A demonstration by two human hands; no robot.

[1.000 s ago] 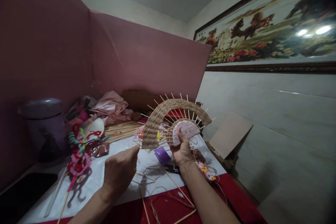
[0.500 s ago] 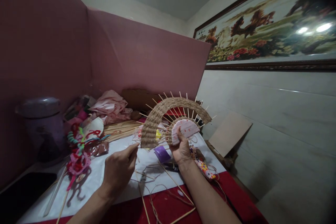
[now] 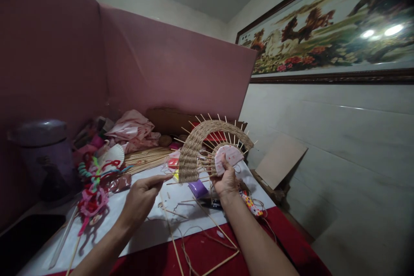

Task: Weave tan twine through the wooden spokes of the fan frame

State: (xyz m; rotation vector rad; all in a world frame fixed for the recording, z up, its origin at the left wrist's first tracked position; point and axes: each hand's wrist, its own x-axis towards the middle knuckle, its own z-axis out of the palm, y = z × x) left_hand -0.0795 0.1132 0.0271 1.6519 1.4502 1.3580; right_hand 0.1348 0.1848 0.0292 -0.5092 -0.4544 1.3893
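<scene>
My right hand (image 3: 226, 183) grips a half-round woven fan (image 3: 190, 151) upright by its base, thumb pressed on the pink-and-white fabric half disc (image 3: 231, 157). Thin pale sticks radiate from the disc through a wide arc of twisted brown cord, and their tips stick out past the outer edge. At the fan's lower left is my left hand (image 3: 140, 198). Its index finger reaches out to the stick ends there, while the other fingers are bent; nothing shows in its grasp. Below the fan lie a purple packet (image 3: 198, 188) and a dark-handled tool (image 3: 211, 203), partly covered.
Loose sticks and cord (image 3: 207, 233) lie over white paper (image 3: 142, 239) and red cloth (image 3: 155, 261). At left are colourful pipe cleaners (image 3: 93, 198), a dark phone-like slab (image 3: 32, 239) and a lidded bucket (image 3: 42, 159). Behind sit a stick bundle (image 3: 145, 159) and pink fabric (image 3: 132, 131).
My left index finger has straightened out along the stick ends from a bent, pinch-like pose. The fan, still in my right hand, has turned slightly, and the whole view has shifted a little.
</scene>
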